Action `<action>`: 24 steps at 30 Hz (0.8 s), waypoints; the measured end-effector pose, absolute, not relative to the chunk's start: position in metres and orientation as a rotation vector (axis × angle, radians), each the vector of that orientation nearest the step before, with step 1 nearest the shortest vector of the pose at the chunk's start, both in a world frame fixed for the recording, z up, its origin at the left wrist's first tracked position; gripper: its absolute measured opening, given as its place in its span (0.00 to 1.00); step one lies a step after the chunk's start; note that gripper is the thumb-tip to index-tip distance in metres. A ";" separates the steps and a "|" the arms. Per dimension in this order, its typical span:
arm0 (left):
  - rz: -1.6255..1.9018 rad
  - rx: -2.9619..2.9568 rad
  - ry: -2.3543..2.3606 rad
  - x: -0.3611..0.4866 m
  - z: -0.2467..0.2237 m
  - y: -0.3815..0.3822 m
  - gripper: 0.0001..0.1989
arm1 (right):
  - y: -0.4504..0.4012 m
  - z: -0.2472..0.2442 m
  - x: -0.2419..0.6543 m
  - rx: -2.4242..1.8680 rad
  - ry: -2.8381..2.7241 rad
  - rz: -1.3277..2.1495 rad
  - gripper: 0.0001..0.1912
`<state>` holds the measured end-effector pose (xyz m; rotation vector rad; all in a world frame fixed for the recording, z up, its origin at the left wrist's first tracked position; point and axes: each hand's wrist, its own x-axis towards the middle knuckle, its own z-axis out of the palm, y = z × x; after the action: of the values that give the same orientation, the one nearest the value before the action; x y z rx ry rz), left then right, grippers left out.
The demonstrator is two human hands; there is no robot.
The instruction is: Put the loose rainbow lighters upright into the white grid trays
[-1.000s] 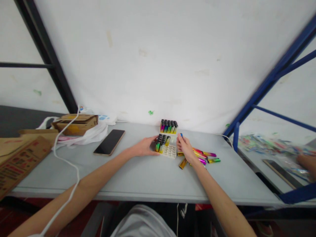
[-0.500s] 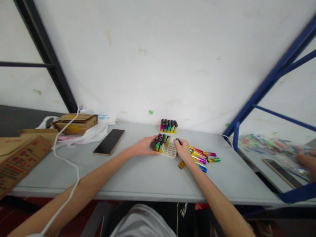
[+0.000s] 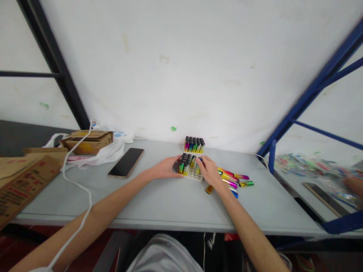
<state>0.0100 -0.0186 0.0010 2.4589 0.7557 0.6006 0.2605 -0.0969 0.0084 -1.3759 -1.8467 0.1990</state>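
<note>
A pale tray [image 3: 195, 176] with rows of round holes sits on the table. Black-topped lighters [image 3: 182, 167] stand upright in its left part, and another gold one [image 3: 193, 161] stands near its back. With thumb and fingers apart around the tray's left end, my left hand [image 3: 166, 169] steadies it. My right hand [image 3: 210, 172] pinches a yellowish lighter [image 3: 197, 167] upright over the tray's right part; whether its base sits in a hole I cannot tell. Loose shiny lighters [image 3: 230, 182] of several colours lie right of that hand, partly hidden by the wrist.
Behind the tray, a full block of lighters [image 3: 194, 145] stands near the wall. A phone [image 3: 126, 162] lies to the left, beside cardboard boxes [image 3: 87, 142] and a white plastic bag [image 3: 109, 155]. A white cable [image 3: 86, 189] crosses my left arm. A blue frame [image 3: 300, 98] borders the right, with another person's hand [image 3: 354, 186] beyond.
My right hand has shifted slightly left, and the lighter in it now shows upright over the tray. My left hand stays on the tray's left end.
</note>
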 end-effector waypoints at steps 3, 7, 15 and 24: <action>0.596 2.459 0.762 0.010 -0.001 -0.017 0.46 | -0.096 0.007 0.263 -1.449 -1.888 0.223 0.25; 0.601 2.453 0.749 0.011 0.000 -0.017 0.46 | -0.091 0.000 0.265 -1.446 -1.896 0.219 0.24; 0.603 2.469 0.764 0.010 0.002 -0.020 0.45 | -0.087 0.005 0.255 -1.662 -2.183 -0.007 0.16; 0.608 2.464 0.759 0.011 0.002 -0.020 0.45 | -0.088 0.015 0.252 -1.805 -2.265 -0.164 0.18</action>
<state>0.0109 -0.0201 0.0018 2.4636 0.7589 0.6082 0.2516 -0.0882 0.0150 -1.8045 -2.2648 -0.1636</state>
